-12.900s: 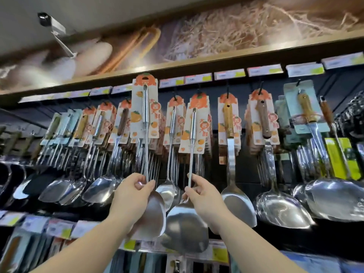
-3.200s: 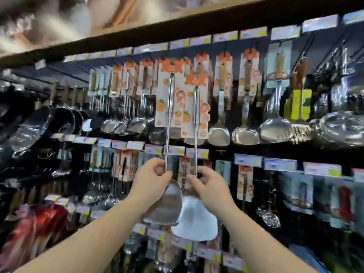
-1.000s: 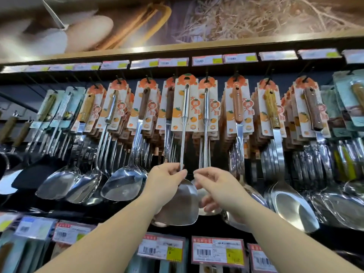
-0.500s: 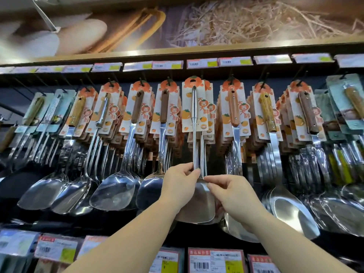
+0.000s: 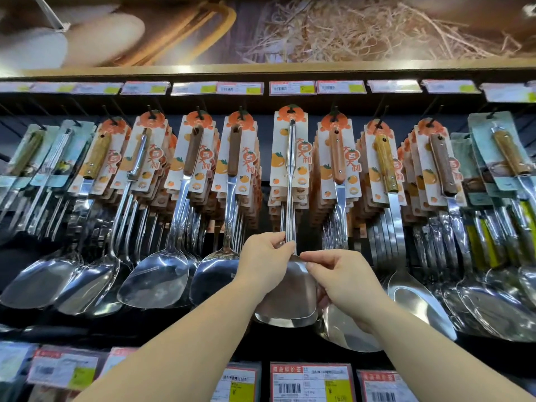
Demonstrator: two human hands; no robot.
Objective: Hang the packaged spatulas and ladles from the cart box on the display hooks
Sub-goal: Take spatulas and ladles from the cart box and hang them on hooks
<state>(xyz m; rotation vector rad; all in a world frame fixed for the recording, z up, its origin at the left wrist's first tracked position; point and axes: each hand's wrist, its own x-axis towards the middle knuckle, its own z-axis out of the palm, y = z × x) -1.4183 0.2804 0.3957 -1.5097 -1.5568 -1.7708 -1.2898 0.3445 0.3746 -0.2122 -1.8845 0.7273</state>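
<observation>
A steel-handled spatula on an orange-printed white card hangs at the front of a middle display hook, with more of the same packs behind it. My left hand grips the thin steel handle just above the blade. My right hand pinches the top edge of the spatula's blade from the right. Whether the card's hole sits on the hook is hard to tell. The cart box is out of view.
Rows of carded spatulas and ladles hang on hooks to both sides, wooden-handled ones right next to the held pack. Price tags run along the shelf edge above; more labels line the rail below.
Since a second ago, the two spatulas held side by side have come together on the same middle hook. My right hand has shifted from its own spatula to the front blade's top edge.
</observation>
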